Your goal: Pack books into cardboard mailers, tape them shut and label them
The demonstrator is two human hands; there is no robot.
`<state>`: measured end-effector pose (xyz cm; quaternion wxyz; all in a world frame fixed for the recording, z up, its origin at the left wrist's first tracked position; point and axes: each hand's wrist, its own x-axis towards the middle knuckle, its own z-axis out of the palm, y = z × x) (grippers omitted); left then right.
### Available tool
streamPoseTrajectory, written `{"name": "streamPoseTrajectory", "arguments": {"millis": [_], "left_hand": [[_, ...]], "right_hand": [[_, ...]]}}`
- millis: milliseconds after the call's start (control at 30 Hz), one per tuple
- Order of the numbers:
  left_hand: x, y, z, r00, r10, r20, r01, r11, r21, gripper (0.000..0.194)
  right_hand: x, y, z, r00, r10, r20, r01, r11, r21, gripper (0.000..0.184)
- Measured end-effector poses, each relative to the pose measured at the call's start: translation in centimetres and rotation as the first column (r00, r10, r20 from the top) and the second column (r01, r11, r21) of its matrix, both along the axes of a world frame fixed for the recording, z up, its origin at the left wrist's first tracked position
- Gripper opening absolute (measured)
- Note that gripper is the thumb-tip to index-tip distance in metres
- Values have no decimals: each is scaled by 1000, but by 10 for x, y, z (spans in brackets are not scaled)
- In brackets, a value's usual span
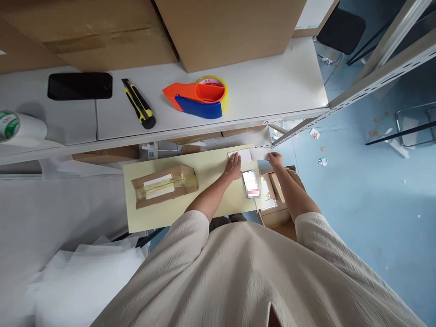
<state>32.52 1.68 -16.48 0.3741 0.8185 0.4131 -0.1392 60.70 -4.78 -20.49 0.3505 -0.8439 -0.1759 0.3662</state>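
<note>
My left hand (pixel 233 167) lies flat with its fingers stretched out on a white paper pad or label stack (pixel 245 156) at the far edge of the pale yellow board (pixel 214 200). To its right, my right hand (pixel 275 160) pinches the end of a white paper slip (pixel 260 154), which reaches back toward the stack. Just below my left hand is a phone (pixel 251 184) with a lit, blurred screen and a thin cable at its lower end. A taped cardboard box (pixel 165 185) with a white label lies on the left of the board.
An orange and blue tape dispenser (pixel 197 97), a yellow-black utility knife (pixel 139 103), a black phone (pixel 80 86) and a tape roll (pixel 20 126) lie on the grey shelf (pixel 272 77). Large cartons (pixel 231 32) stand behind them. An open carton (pixel 277 218) holds small boxes.
</note>
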Motion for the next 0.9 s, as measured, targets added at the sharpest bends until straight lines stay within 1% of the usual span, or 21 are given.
{"name": "streamPoseTrajectory", "arguments": {"millis": [100,200,300,433,500,567,700,800,900], "left_hand": [[-2,-2,-2,1000,-23,-1,23,1000,14,113],[-2,-2,-6,999,-31,-10,31,999,24,112],[-3,-2,-10,1000,-27,7,27,999,29,112],[-5,-1,-10,999,-29,40,28,999,40,112],[-5,0,-8,999,-24,35,23,999,34,111],[-2,2,-5,1000,-21,15,21,1000,24,109],[13,10,1,999,6,-48,-4,999,48,102],[31,16,2,993,69,-98,-61,995,85,90],[46,19,0,986,139,-91,-129,986,105,79]], "right_hand": [[4,0,-5,999,-41,-14,40,998,-44,21],[3,2,-7,992,-120,-28,118,992,-52,21],[-5,2,-5,979,-202,-28,200,978,-65,23],[-17,0,-2,972,-231,-27,228,969,-93,21],[-21,0,-1,970,-243,-25,240,966,-100,19],[-23,1,1,974,-227,-24,223,969,-106,16],[-21,8,6,980,-185,-74,180,982,-63,10],[-17,15,12,978,-185,-99,184,983,-28,9],[-12,19,17,977,-181,-109,178,983,-34,10]]}}
